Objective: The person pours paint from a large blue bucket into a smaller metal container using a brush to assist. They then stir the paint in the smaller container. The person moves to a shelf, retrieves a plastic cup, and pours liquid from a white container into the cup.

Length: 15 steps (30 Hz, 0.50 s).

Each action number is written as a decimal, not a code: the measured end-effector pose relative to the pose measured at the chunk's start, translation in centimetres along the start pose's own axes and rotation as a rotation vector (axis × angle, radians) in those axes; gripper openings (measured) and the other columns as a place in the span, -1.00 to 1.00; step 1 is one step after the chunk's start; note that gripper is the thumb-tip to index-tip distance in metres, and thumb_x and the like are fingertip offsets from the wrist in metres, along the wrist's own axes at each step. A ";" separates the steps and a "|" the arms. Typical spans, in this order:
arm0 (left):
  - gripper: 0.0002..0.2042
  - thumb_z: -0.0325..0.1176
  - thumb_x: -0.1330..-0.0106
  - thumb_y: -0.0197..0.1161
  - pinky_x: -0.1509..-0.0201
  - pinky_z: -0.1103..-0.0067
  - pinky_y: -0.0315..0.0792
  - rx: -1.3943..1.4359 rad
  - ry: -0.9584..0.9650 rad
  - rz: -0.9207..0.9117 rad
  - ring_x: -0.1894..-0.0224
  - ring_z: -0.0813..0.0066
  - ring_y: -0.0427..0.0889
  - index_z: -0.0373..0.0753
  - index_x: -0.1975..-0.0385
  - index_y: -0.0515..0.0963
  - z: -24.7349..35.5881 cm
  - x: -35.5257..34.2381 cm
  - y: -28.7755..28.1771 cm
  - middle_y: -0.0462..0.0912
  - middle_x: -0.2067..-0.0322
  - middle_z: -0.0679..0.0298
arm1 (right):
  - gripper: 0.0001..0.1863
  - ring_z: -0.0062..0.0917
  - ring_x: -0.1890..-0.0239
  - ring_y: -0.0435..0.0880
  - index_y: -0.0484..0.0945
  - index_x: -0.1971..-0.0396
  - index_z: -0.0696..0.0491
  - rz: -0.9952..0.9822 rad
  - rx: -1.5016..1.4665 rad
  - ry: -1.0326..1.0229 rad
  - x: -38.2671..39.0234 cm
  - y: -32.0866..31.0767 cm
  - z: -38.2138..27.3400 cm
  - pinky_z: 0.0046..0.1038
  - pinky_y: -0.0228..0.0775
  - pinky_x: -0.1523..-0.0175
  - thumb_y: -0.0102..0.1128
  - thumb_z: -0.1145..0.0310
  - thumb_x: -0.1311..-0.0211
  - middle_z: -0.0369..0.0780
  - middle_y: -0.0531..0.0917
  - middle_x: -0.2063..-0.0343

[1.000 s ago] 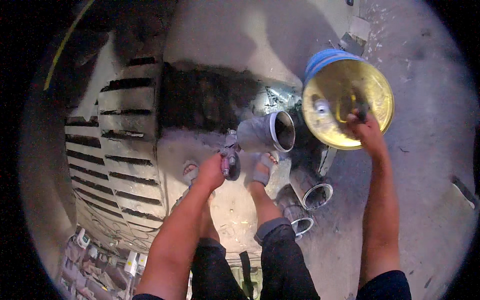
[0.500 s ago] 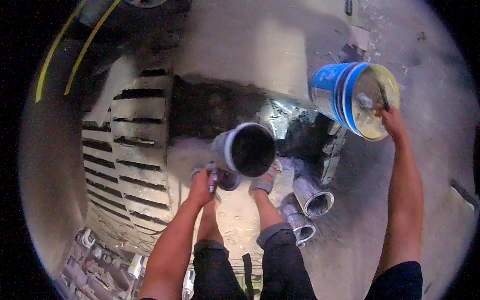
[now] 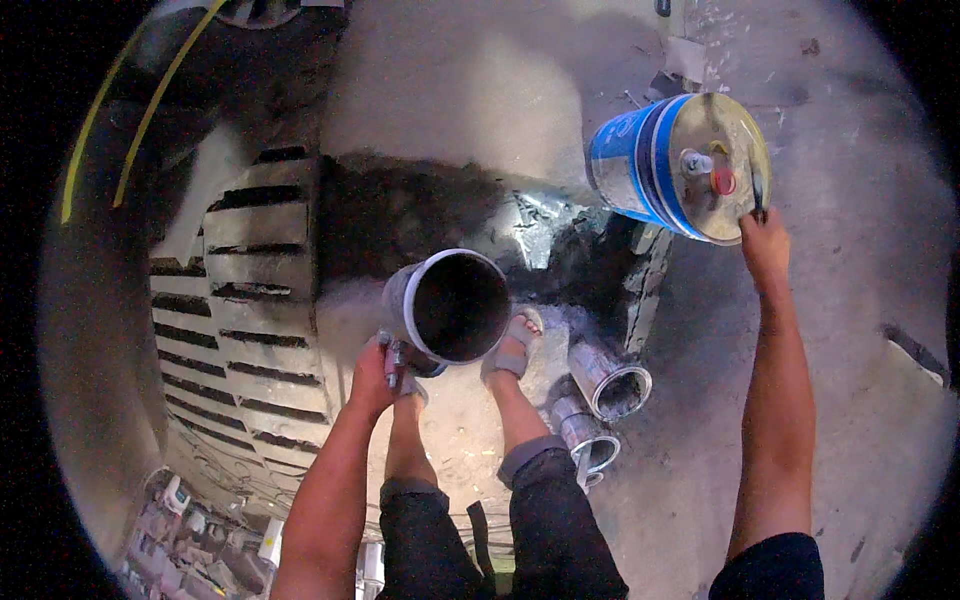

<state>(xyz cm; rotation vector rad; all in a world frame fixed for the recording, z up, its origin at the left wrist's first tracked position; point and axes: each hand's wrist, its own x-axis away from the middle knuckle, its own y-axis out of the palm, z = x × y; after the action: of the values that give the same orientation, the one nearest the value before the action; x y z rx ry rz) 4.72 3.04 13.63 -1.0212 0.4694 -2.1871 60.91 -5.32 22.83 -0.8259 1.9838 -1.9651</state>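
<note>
Blue drum (image 3: 663,165): out front on the right, lid side facing the person; looks stiff and bulky, prob heavy if full, can't tell what's inside; base on the floor or not, no idea
Right hand (image 3: 765,240): closed round the black handle (image 3: 758,190) on the lid; best hold imo, smooth sides look slippery
Left hand (image 3: 372,380): wrapped round the spray gun (image 3: 392,362); rigid thing, handle's the spot
Open cup (image 3: 455,305): just beside the gun, dark inside; top-heavy I'd guess
</note>
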 end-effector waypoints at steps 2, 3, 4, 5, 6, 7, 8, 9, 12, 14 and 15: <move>-0.79 -0.41 -0.04 0.20 0.23 0.29 0.40 0.036 -0.021 -0.018 0.25 -0.07 0.52 -0.25 0.30 0.46 -0.8 0.1 0.2 0.54 0.32 -0.03 | -0.64 -0.42 0.42 0.57 0.49 0.17 0.15 -0.140 -0.148 -0.111 4.2 -1.8 -1.1 -0.41 0.38 0.27 0.11 0.19 -0.16 -0.14 0.61 0.47; -0.70 -0.41 -0.02 0.24 0.20 0.31 0.41 0.001 -0.014 -0.003 0.23 -0.06 0.52 -0.23 0.21 0.43 -1.2 0.6 0.0 0.55 0.28 -0.01 | -0.69 -0.55 0.46 0.53 0.50 0.15 0.15 -0.219 -0.254 -0.207 7.2 -2.6 -2.7 -0.47 0.37 0.31 0.12 0.28 -0.16 -0.18 0.59 0.51; -0.67 -0.40 -0.01 0.25 0.18 0.31 0.42 -0.018 -0.027 -0.015 0.22 -0.06 0.52 -0.22 0.19 0.42 -0.9 0.7 -0.1 0.55 0.27 0.00 | -0.69 -0.62 0.47 0.49 0.50 0.15 0.16 -0.324 -0.338 -0.245 9.8 -3.7 -4.0 -0.51 0.35 0.33 0.15 0.32 -0.14 -0.21 0.57 0.53; -0.65 -0.40 0.00 0.26 0.17 0.32 0.42 -0.035 -0.038 -0.030 0.20 -0.05 0.53 -0.22 0.17 0.41 -0.3 0.7 -0.4 0.55 0.26 0.01 | -0.70 -0.68 0.47 0.45 0.51 0.14 0.16 -0.427 -0.419 -0.280 12.1 -4.7 -5.2 -0.54 0.34 0.35 0.18 0.37 -0.12 -0.24 0.55 0.55; -0.63 -0.39 0.01 0.28 0.16 0.32 0.42 -0.055 -0.048 -0.045 0.19 -0.05 0.53 -0.21 0.15 0.41 0.1 0.6 -0.6 0.55 0.25 0.01 | -0.67 -0.63 0.50 0.49 0.50 0.11 0.15 -0.513 -0.411 -0.416 13.8 -5.6 -6.4 -0.53 0.35 0.36 0.19 0.36 -0.12 -0.23 0.57 0.54; -0.63 -0.40 0.01 0.27 0.15 0.33 0.42 -0.049 -0.028 -0.034 0.18 -0.05 0.53 -0.21 0.15 0.41 0.4 0.6 -0.6 0.55 0.24 0.02 | -0.64 -0.57 0.53 0.52 0.49 0.07 0.14 -0.598 -0.399 -0.553 15.1 -6.5 -7.8 -0.52 0.36 0.37 0.20 0.36 -0.12 -0.21 0.58 0.54; -0.62 -0.40 0.01 0.27 0.13 0.33 0.42 -0.048 -0.012 -0.022 0.17 -0.05 0.53 -0.20 0.14 0.41 0.5 0.6 -0.6 0.55 0.23 0.02 | -0.64 -0.40 0.46 0.58 0.49 0.06 0.10 -0.604 -0.325 -0.628 16.1 -6.9 -9.4 -0.41 0.42 0.35 0.17 0.31 -0.14 -0.16 0.60 0.50; -0.62 -0.41 0.01 0.27 0.12 0.33 0.42 -0.048 -0.002 -0.006 0.17 -0.05 0.53 -0.19 0.14 0.41 0.5 0.8 -0.7 0.55 0.23 0.02 | -0.64 -0.22 0.40 0.64 0.49 0.06 0.06 -0.613 -0.254 -0.707 16.9 -6.9 -11.0 -0.31 0.47 0.34 0.14 0.27 -0.15 -0.11 0.63 0.45; -0.65 -0.45 -0.02 0.23 0.10 0.34 0.42 -0.002 -0.026 -0.005 0.16 -0.05 0.53 -0.18 0.13 0.42 -0.2 0.3 -0.1 0.56 0.22 0.02 | -0.67 -0.25 0.44 0.59 0.50 0.13 0.05 -0.510 -0.068 -0.981 18.3 -6.0 -14.4 -0.27 0.43 0.39 0.15 0.33 -0.05 -0.17 0.55 0.51; -0.68 -0.47 -0.05 0.19 0.10 0.34 0.42 0.025 -0.002 -0.022 0.15 -0.05 0.53 -0.18 0.13 0.43 -0.2 0.0 0.3 0.56 0.22 0.01 | -0.69 -0.30 0.46 0.56 0.49 0.21 0.04 -0.347 -0.138 -1.123 18.5 -3.9 -16.2 -0.31 0.40 0.41 0.15 0.34 0.03 -0.20 0.51 0.52; -0.69 -0.47 -0.07 0.16 0.10 0.34 0.41 0.028 0.041 -0.029 0.15 -0.04 0.53 -0.18 0.14 0.43 0.3 -0.1 0.1 0.56 0.23 0.01 | -0.71 -0.33 0.47 0.55 0.49 0.25 0.03 -0.263 -0.176 -1.192 18.4 -2.6 -16.8 -0.34 0.39 0.42 0.15 0.34 0.06 -0.22 0.49 0.53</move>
<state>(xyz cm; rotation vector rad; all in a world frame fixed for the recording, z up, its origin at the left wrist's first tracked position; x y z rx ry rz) 5.04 3.00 13.72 -0.9760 0.4441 -2.2382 37.51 -0.87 30.74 -1.7933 1.3080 -0.8936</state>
